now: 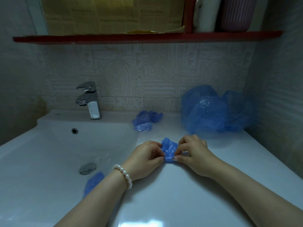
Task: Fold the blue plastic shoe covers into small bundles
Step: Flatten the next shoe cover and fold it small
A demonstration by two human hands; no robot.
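Cover (169,149), part-folded: left hand (147,158) pinches at 9 o'clock, right hand (194,154) at 3; best pressed flat, air squeezed out before tucking.

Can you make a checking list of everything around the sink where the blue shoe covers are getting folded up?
Surface: white sink counter, glossy, with the basin on the left.
Job's things: one shoe cover half bundled between both hands; folded bundles near the basin's back right corner; loose pile of covers by the right wall; another blue cover lying in the basin.
Clutter: nothing seen.
Grippers: left hand and right hand each pinch the cover; pearl bracelet on the left wrist.
Cables: nothing seen.
Surroundings: chrome faucet, drain plug, patterned tile wall, red shelf holding containers.
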